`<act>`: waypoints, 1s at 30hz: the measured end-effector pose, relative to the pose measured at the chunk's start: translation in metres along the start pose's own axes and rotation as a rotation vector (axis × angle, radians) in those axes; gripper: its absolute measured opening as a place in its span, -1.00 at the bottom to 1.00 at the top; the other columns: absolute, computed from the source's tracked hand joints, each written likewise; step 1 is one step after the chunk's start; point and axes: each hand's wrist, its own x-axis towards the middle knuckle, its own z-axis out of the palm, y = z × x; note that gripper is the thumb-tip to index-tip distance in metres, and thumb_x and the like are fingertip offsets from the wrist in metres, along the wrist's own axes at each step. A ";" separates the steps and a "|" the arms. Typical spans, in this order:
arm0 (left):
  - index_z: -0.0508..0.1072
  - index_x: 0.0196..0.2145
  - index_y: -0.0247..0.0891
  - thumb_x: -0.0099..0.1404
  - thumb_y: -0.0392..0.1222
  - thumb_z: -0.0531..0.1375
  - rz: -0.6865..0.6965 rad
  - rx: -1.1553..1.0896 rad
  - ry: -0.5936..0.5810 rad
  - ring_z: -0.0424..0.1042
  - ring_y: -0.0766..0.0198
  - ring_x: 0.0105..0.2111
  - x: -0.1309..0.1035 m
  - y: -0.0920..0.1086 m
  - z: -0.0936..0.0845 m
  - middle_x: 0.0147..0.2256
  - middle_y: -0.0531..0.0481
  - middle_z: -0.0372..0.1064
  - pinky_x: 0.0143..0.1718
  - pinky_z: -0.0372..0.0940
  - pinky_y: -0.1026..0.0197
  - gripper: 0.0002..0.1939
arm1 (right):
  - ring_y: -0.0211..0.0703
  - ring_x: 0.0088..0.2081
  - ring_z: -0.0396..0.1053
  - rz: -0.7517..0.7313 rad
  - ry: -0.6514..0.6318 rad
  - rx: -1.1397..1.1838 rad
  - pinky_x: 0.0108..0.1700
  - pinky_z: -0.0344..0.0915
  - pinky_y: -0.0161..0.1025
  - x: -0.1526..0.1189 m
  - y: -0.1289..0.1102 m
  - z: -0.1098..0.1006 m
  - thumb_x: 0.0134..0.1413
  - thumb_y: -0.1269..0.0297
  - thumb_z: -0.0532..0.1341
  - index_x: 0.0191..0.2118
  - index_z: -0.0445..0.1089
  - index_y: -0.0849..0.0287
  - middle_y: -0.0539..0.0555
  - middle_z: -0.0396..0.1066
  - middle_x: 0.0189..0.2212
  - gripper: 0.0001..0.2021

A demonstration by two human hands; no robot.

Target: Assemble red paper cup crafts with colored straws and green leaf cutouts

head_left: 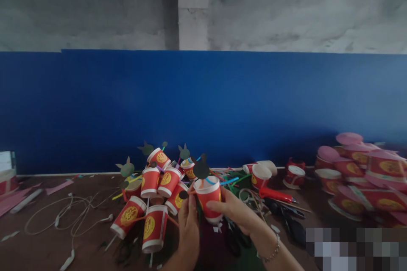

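My right hand [233, 209] is wrapped round a red paper cup [208, 203] with a white rim and a yellow emblem, held a little above the table. A black paper head [201, 168] with round ears rises at the cup's rim. An orange straw arm juts from the cup's left side and ends in a black paper disc [183, 194]. There the fingers of my left hand [188, 224] are closed together on the straw; their tips are partly hidden. A blue straw [229, 181] sticks out at the cup's right.
Left of my hands is a pile of red cups [154, 224] with straws and paper animal heads. White earphones [71, 220] lie further left. On the right are scissors [291, 224], a red tool [276, 194], loose cups [261, 176] and stacked cups with pink paper [381, 178].
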 end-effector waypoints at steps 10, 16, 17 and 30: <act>0.51 -0.23 -0.21 0.17 0.07 0.21 0.141 -0.033 0.004 0.47 0.16 -0.15 0.005 0.017 0.004 -0.19 -0.03 0.52 -0.09 0.35 0.17 -0.67 | -0.07 -0.13 0.40 -0.015 -0.163 0.024 0.03 0.23 -0.13 -0.010 -0.021 0.001 -0.21 0.37 0.29 -0.07 0.41 0.17 0.06 0.50 -0.21 -0.56; 0.49 -0.18 -0.21 0.15 0.12 0.19 0.105 0.097 -0.020 0.32 0.05 0.06 0.013 0.008 -0.003 -0.05 -0.11 0.44 0.09 0.22 0.07 -0.60 | -0.14 -0.25 0.41 0.051 -0.156 -0.029 -0.13 0.29 -0.22 -0.009 -0.008 -0.012 -0.27 0.40 0.30 -0.14 0.41 0.23 0.02 0.50 -0.33 -0.58; 0.50 -0.21 -0.21 0.13 0.14 0.20 0.106 0.133 -0.009 0.29 0.03 0.09 0.015 0.005 -0.006 -0.05 -0.13 0.43 0.12 0.19 0.06 -0.59 | -0.14 -0.27 0.41 0.057 -0.163 -0.037 -0.14 0.29 -0.22 -0.009 -0.006 -0.014 -0.27 0.41 0.30 -0.16 0.41 0.24 0.02 0.50 -0.35 -0.60; 0.47 -0.11 -0.29 0.24 0.17 0.04 0.122 0.109 -0.164 0.32 -0.01 0.04 0.012 0.003 0.000 -0.09 -0.17 0.46 0.07 0.22 0.00 -0.49 | -0.19 -0.31 0.41 0.100 -0.195 -0.082 -0.22 0.26 -0.30 -0.007 -0.005 -0.019 -0.27 0.47 0.20 -0.18 0.44 0.26 0.01 0.52 -0.35 -0.62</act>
